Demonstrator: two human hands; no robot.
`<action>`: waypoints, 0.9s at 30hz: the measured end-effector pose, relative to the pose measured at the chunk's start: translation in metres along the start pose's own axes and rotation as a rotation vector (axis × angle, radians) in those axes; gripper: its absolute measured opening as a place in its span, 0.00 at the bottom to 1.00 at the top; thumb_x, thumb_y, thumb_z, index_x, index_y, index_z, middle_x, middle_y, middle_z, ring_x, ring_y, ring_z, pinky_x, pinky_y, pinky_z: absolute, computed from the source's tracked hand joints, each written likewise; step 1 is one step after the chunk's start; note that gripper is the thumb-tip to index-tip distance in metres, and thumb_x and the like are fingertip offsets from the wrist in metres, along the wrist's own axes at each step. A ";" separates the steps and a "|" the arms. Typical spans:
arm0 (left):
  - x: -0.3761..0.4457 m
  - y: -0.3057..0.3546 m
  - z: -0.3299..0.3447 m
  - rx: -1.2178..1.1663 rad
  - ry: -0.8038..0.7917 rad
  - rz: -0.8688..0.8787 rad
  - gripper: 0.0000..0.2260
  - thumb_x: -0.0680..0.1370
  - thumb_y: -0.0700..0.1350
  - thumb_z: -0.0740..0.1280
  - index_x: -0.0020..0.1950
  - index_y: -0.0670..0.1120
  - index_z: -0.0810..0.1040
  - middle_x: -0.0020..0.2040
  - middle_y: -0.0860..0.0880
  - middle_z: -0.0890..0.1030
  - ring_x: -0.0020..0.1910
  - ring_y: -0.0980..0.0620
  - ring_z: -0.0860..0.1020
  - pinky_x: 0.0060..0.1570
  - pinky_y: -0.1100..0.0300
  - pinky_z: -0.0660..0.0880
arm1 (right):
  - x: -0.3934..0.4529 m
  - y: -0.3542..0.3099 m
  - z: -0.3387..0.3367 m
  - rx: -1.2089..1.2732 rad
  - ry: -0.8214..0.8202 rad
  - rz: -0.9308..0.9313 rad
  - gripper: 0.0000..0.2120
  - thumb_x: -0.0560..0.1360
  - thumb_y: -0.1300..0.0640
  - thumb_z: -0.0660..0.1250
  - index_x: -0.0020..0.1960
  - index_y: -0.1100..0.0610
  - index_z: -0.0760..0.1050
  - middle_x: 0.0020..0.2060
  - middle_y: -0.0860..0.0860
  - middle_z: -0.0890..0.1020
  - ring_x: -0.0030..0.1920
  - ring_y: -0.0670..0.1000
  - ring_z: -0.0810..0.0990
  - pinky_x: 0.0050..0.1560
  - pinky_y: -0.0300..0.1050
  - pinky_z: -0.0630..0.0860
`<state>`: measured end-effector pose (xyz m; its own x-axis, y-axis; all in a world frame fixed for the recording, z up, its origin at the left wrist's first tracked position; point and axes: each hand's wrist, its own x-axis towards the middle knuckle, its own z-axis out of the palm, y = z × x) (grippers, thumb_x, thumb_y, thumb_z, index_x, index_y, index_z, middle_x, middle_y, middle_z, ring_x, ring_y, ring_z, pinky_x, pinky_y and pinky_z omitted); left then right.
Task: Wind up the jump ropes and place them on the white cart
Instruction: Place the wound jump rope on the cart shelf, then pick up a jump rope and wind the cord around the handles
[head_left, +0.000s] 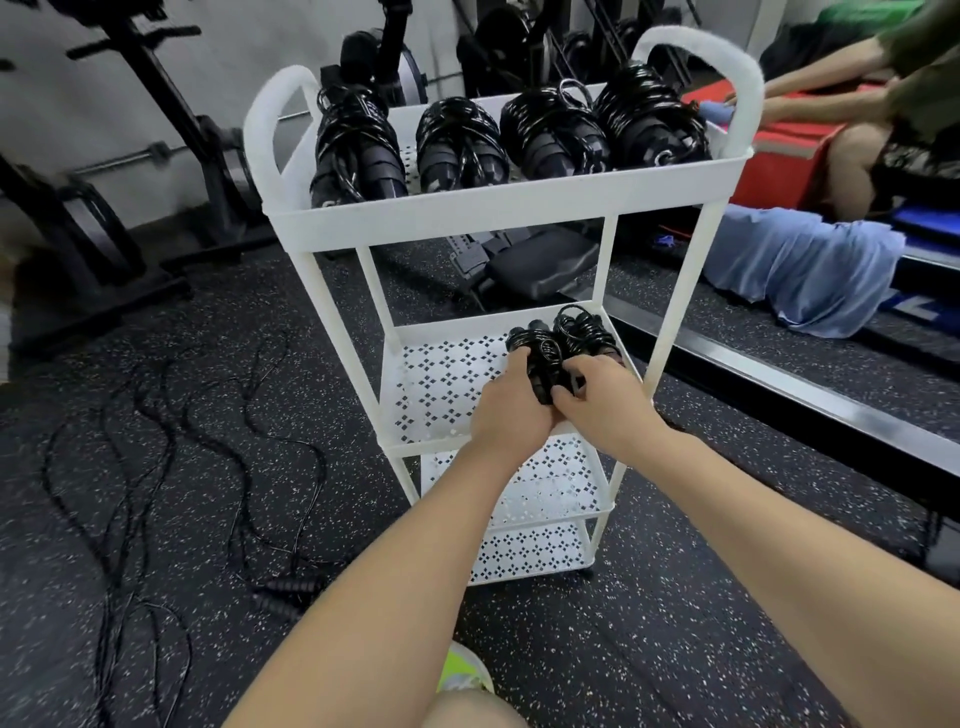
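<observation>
- Far left, loose jump ropes (156, 441) sprawl unwound on the floor, handles (291, 590) near the white cart (498, 208): work left, I'd say.
- Top shelf: four wound bundles (511, 137) in a row, done.
- Middle shelf, right corner: left hand (511, 402) and right hand (605, 397) together, both gripping a wound rope (563, 345), setting it down.

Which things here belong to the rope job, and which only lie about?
Job: white cart; wound ropes on its top shelf; the bundle both hands, left and right, hold at the middle shelf; loose ropes on the floor.

Lying about: blue cloth; red box; gym machines.
</observation>
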<state>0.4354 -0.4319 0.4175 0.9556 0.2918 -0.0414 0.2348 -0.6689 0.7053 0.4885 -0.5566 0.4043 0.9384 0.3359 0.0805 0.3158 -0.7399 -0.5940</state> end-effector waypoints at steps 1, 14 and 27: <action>-0.002 0.000 -0.001 0.013 -0.014 0.020 0.26 0.75 0.51 0.73 0.70 0.52 0.67 0.51 0.48 0.83 0.52 0.43 0.81 0.52 0.46 0.80 | -0.003 -0.002 -0.001 -0.011 0.006 -0.009 0.16 0.79 0.50 0.66 0.65 0.53 0.77 0.53 0.51 0.77 0.55 0.54 0.77 0.52 0.47 0.72; -0.124 -0.074 -0.067 0.129 0.122 0.114 0.25 0.77 0.39 0.67 0.74 0.49 0.71 0.63 0.44 0.80 0.61 0.42 0.77 0.60 0.47 0.75 | -0.102 -0.113 0.043 0.126 -0.166 -0.290 0.05 0.77 0.63 0.65 0.51 0.59 0.80 0.44 0.54 0.83 0.45 0.54 0.79 0.47 0.50 0.75; -0.276 -0.291 -0.115 0.128 0.097 -0.377 0.20 0.76 0.45 0.68 0.67 0.51 0.72 0.60 0.48 0.80 0.59 0.44 0.79 0.55 0.48 0.77 | -0.207 -0.220 0.248 0.078 -0.735 -0.411 0.08 0.77 0.59 0.65 0.54 0.57 0.80 0.46 0.50 0.83 0.46 0.52 0.81 0.44 0.45 0.71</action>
<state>0.0829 -0.2393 0.3049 0.7786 0.5918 -0.2087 0.5913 -0.5806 0.5597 0.1901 -0.3188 0.3200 0.4129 0.8830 -0.2233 0.5761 -0.4430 -0.6869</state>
